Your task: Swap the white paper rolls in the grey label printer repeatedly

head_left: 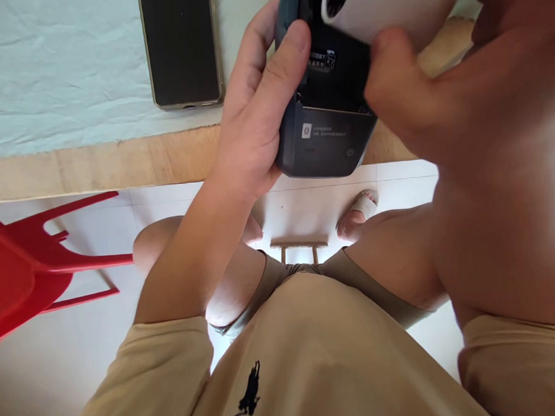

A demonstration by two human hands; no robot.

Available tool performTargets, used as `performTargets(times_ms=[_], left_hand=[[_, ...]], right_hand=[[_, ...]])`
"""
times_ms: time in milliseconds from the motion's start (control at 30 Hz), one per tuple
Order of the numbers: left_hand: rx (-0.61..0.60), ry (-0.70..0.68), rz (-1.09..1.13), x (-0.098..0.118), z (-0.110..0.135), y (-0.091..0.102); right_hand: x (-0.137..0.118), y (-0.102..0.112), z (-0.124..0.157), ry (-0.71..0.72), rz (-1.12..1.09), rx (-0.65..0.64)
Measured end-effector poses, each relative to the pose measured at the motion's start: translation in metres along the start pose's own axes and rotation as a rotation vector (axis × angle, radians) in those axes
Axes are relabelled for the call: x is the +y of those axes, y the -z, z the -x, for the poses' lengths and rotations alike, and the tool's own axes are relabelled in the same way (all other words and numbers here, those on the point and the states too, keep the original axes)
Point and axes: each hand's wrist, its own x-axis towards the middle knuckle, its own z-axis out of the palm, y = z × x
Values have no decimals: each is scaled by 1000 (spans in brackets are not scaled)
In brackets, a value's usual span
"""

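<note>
My left hand [258, 103] is closed round the left side of a dark portable label printer [330, 144], its thumb on the upper edge. The printer is tilted over the table's front edge with its inner bay exposed; a small label and a power button show on its lower face. In my right hand [405, 83] is a white paper roll [397, 9], its open end over the top of the bay. That hand's thumb presses the roll's underside; its other fingers are mostly out of sight and blurred. Whether the roll touches the printer I cannot tell.
A black smartphone [183, 48] lies on the pale green cloth [56, 70] to the left. The wooden table edge [93, 165] runs across below the hands. A red plastic chair [24, 261] stands at the lower left, on the white floor.
</note>
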Motion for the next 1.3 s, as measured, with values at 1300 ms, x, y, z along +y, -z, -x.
performTargets(times_ms=[1300], left_hand=[[-180,15,135,-14,-8,18]], right_hand=[[-6,8,-9,208,943,-152]])
